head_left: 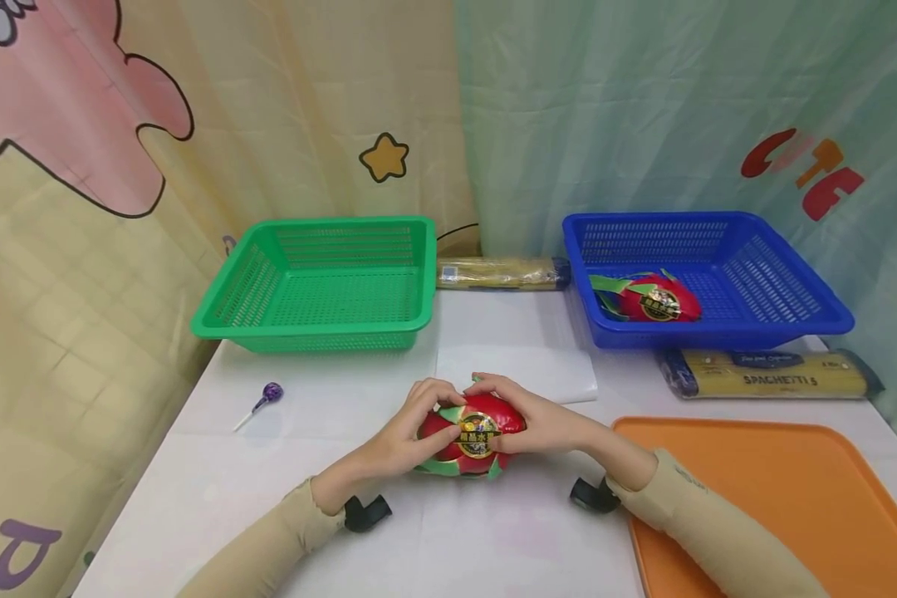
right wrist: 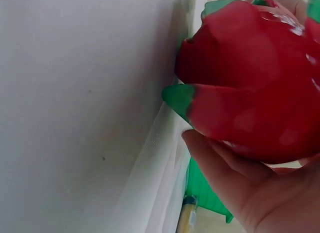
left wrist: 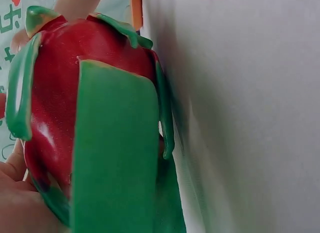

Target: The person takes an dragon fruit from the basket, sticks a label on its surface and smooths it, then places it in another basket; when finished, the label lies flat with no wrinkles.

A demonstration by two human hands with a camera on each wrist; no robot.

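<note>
A red dragon fruit (head_left: 475,434) with green leaf tips and a black-and-gold label lies between both hands, near the middle of the table. My left hand (head_left: 413,430) grips its left end, thumb across the front and fingers over the top. At the other end my right hand (head_left: 556,421) grips it with bent fingers. Close up in the left wrist view, broad green scales cover part of the dragon fruit (left wrist: 57,68). In the right wrist view the fingers of my right hand (right wrist: 255,193) curve along the side of the glossy dragon fruit (right wrist: 260,88).
A green basket (head_left: 314,342) stands at the back left. A blue basket (head_left: 718,336) at the back right holds another dragon fruit (head_left: 661,299). Spaghetti packs (head_left: 504,273) lie by the baskets, an orange tray (head_left: 777,482) at right, a purple lollipop (head_left: 272,393) at left.
</note>
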